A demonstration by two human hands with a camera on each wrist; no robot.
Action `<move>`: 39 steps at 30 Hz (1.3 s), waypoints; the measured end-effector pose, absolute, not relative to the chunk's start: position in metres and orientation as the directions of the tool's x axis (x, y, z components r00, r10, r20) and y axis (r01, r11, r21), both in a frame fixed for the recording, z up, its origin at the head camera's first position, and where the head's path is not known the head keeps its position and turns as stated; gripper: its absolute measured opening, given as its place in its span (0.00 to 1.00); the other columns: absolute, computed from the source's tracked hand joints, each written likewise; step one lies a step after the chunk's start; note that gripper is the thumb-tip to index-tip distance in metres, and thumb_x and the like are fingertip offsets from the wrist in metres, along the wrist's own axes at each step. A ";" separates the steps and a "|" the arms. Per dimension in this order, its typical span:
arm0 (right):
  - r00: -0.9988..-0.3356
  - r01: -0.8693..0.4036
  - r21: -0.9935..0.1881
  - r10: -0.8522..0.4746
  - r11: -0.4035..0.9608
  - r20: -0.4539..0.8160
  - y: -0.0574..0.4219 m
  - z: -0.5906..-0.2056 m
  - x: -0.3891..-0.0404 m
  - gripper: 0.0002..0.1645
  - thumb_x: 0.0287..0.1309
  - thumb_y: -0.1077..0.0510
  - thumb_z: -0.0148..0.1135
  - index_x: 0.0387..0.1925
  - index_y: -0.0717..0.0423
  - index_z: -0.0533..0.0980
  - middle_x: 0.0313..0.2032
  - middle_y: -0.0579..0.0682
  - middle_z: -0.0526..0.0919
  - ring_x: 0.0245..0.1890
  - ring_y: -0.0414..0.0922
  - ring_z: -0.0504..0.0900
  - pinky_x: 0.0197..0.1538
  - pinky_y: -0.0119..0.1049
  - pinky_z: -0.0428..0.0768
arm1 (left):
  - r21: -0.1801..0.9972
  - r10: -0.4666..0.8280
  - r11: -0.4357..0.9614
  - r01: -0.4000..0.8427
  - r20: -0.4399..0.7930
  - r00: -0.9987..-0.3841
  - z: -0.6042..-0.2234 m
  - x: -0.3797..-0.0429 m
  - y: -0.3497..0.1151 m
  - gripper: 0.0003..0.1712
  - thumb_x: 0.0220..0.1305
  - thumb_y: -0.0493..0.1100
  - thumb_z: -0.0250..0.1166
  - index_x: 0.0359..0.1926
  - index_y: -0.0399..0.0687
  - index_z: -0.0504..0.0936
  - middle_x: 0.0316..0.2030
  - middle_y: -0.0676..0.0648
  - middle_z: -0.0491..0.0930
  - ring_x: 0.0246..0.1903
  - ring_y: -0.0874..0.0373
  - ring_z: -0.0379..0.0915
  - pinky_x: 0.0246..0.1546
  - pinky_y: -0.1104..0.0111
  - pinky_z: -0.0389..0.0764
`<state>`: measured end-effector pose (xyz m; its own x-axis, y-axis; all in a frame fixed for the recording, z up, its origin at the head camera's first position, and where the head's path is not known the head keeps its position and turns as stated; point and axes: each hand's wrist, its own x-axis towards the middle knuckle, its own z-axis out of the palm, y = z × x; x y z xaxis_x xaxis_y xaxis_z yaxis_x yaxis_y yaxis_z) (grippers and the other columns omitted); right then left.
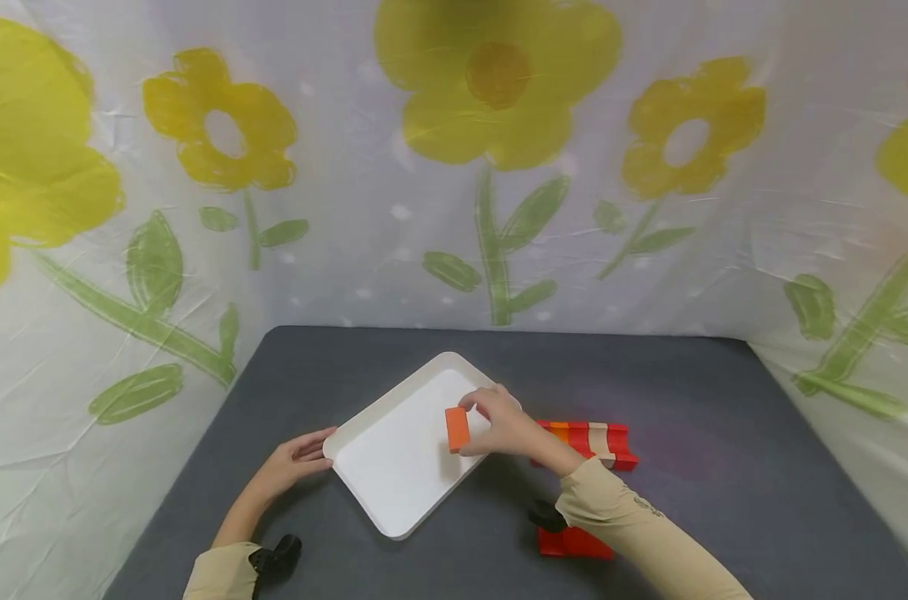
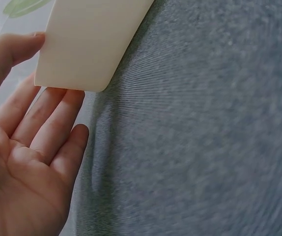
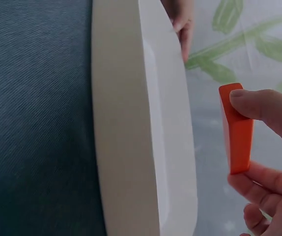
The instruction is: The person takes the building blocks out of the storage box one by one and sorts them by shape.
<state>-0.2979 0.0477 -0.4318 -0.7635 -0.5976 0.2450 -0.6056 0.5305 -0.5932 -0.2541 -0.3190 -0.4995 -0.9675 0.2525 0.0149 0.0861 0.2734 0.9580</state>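
Observation:
A white rectangular tray lies turned at an angle on the dark table. Over its right part my right hand pinches an orange block between thumb and fingers; in the right wrist view the block is held by its two ends, above the tray's rim. My left hand touches the tray's left corner. Seen from the left wrist, the thumb and fingertips of that hand rest against the tray's outer wall, with the fingers nearly straight.
Right of the tray stands a row of red, orange and beige blocks, partly behind my right forearm. Nearer to me, red blocks lie under the right sleeve. A flowered cloth hangs behind the table.

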 end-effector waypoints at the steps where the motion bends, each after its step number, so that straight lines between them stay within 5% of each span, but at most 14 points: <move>1: -0.760 -0.605 -0.608 -0.599 0.514 0.251 0.052 -0.431 -0.295 0.32 0.33 0.50 0.74 0.43 0.57 0.73 0.40 0.46 0.75 0.39 0.49 0.68 0.43 0.41 0.68 | 0.960 0.255 0.265 0.088 0.018 -0.967 -0.500 -0.254 -0.319 0.33 0.53 0.34 0.64 0.58 0.27 0.63 0.55 0.30 0.64 0.48 0.61 0.70 0.42 0.74 0.72; 10: -0.747 -0.622 -0.613 -0.604 0.486 0.279 0.091 -0.437 -0.273 0.34 0.33 0.52 0.74 0.45 0.58 0.71 0.45 0.49 0.73 0.41 0.47 0.64 0.38 0.41 0.72 | 0.968 0.237 0.238 0.081 0.023 -0.971 -0.502 -0.254 -0.316 0.30 0.52 0.31 0.65 0.55 0.26 0.65 0.50 0.28 0.69 0.45 0.58 0.72 0.41 0.74 0.72; 26: -0.796 -0.585 -0.603 -0.527 0.543 0.298 0.154 -0.458 -0.233 0.36 0.33 0.50 0.74 0.47 0.57 0.70 0.44 0.44 0.73 0.43 0.46 0.69 0.45 0.47 0.72 | 0.970 0.221 0.226 0.092 0.041 -0.974 -0.506 -0.257 -0.315 0.25 0.52 0.30 0.63 0.51 0.28 0.64 0.48 0.29 0.70 0.42 0.67 0.71 0.40 0.74 0.72; 39: -0.806 -0.589 -0.523 -0.496 0.616 0.324 0.218 -0.468 -0.196 0.35 0.29 0.48 0.76 0.42 0.52 0.70 0.40 0.39 0.72 0.38 0.43 0.66 0.36 0.39 0.72 | 0.971 0.235 0.215 0.105 0.052 -0.971 -0.503 -0.252 -0.319 0.23 0.53 0.29 0.62 0.47 0.27 0.62 0.46 0.28 0.70 0.42 0.66 0.72 0.39 0.73 0.74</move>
